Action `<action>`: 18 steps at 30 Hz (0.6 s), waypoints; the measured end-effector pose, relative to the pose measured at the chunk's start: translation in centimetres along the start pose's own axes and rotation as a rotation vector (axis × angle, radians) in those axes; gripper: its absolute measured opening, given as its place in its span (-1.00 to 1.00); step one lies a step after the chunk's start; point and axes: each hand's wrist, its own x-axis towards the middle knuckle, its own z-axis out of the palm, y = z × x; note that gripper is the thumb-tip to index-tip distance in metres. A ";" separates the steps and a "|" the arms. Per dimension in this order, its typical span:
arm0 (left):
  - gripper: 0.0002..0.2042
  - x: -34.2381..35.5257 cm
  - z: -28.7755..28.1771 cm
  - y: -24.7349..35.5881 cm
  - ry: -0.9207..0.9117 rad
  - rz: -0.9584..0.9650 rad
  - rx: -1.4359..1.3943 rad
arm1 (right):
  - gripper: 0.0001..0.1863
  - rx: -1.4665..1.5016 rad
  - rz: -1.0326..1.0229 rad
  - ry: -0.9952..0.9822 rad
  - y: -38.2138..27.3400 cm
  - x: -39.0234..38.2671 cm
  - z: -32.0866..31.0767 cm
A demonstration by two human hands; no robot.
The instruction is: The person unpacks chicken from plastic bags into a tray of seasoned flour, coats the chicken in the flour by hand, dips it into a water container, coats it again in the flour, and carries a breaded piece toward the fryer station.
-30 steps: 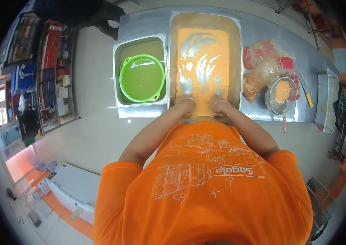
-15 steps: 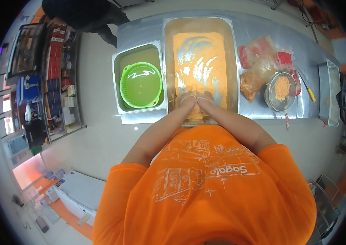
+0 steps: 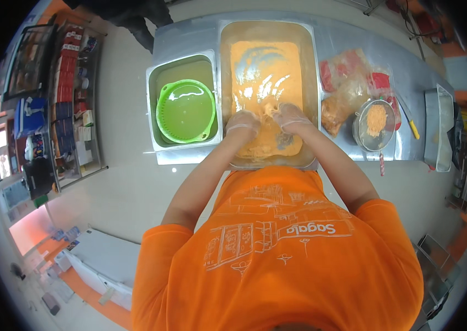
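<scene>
A deep metal pan [image 3: 309, 66] holds a layer of orange powder [image 3: 266, 60], with bare metal showing in streaks. Both my hands are in it, in clear plastic gloves, over the near half. My left hand [image 3: 244, 122] is closed, fingers curled inward. My right hand [image 3: 290, 117] is likewise closed, facing it a short gap away. Powder-coated lumps [image 3: 269, 108] show between the fingertips; what they are is too small to make out. Below the right wrist a greyish patch [image 3: 284, 142] shows through the powder.
To the left, a green plastic basket [image 3: 186, 112] sits in a metal tub [image 3: 153, 124] of cloudy liquid. On the right lie plastic bags [image 3: 349, 69], a sieve [image 3: 376, 124] with orange crumbs, a yellow-handled knife [image 3: 414, 129] and a narrow metal container [image 3: 439, 129]. A person in dark trousers [image 3: 134, 19] stands beyond.
My hands were together near the pan's near end. They have moved apart and slightly farther in, and lumps now show between them. The view has shifted a little.
</scene>
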 end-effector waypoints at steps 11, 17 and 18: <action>-0.77 3.3 2.3 -2.4 0.190 0.023 -0.027 | -0.61 -0.030 -0.266 -0.217 3.4 0.2 11.0; -0.73 2.1 4.0 -1.5 -0.099 0.371 0.089 | -0.62 -0.179 -0.098 -0.651 0.9 -2.4 1.8; -0.72 1.5 4.6 -0.7 -0.143 0.208 -0.021 | -0.62 -0.182 -0.099 -0.657 1.6 -2.3 2.8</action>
